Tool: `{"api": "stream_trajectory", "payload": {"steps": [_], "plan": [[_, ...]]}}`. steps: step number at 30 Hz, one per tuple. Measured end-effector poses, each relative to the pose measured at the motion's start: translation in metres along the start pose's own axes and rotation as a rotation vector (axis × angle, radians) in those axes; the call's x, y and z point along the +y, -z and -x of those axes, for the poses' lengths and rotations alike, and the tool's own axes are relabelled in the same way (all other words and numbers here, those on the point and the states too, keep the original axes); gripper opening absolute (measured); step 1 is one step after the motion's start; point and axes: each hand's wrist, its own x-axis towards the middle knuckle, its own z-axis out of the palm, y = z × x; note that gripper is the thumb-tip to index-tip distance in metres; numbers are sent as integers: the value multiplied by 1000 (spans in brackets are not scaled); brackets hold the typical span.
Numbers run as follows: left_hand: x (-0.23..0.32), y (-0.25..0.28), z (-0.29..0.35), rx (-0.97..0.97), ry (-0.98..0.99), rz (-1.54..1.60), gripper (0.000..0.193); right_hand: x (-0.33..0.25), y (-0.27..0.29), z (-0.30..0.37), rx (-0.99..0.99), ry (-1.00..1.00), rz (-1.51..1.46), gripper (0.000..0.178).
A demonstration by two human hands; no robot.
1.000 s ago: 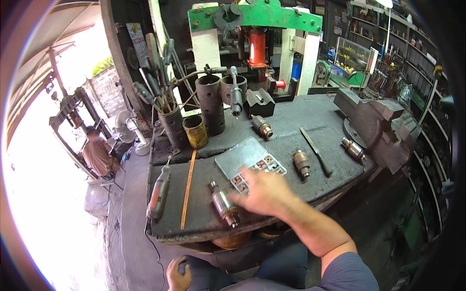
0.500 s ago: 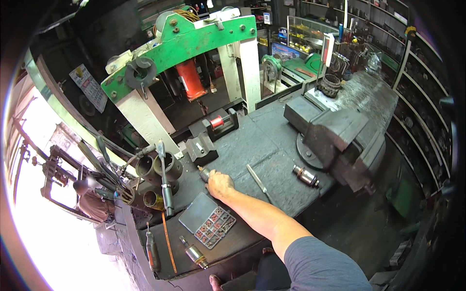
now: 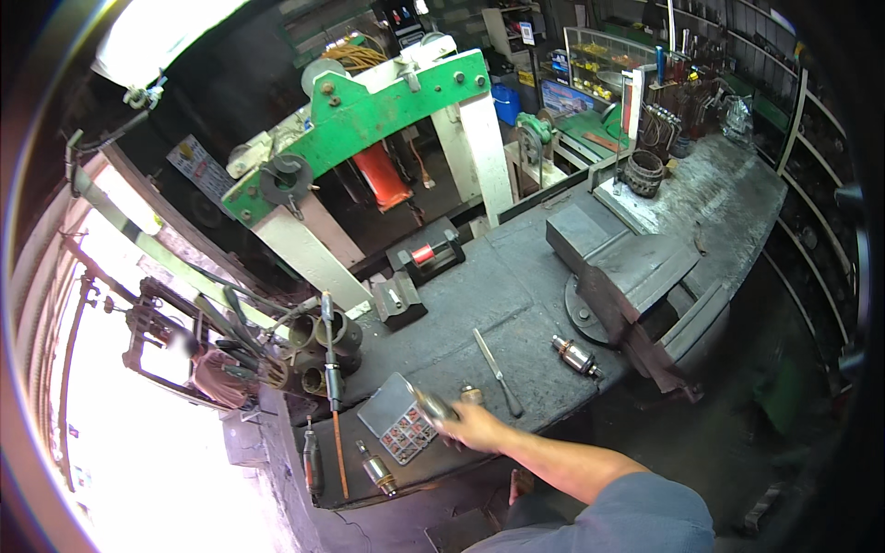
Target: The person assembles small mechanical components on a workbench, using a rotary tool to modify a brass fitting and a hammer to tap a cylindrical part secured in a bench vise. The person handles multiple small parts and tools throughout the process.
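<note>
One right arm [image 3: 553, 460], from where I stand: upper part in a short blue-grey sleeve [image 3: 627, 512], forearm bare, stretched forward and leftward, elbow slightly bent. One right hand [image 3: 473, 428], ungloved: wrist nearly straight, fingers curled in a grip.

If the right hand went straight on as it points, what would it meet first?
The right hand, holding a metal part, would probably meet the open compartment box to its left first. Depth is unclear, so it might pass above the box.
</note>
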Motion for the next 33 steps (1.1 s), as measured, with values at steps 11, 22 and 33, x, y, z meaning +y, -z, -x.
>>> {"api": "stream_trajectory", "payload": {"steps": [11,22,33], "plan": [[131,-70,56,169,-377,122,43,-13,25,230,-562,-145,313,67],[99,-353,294,194,31,540,52,-84,204,393,-274,183,-183,60],[158,-614,361,-41,-83,-289,43,-132,462,380,-106,469,-36,46]]}}
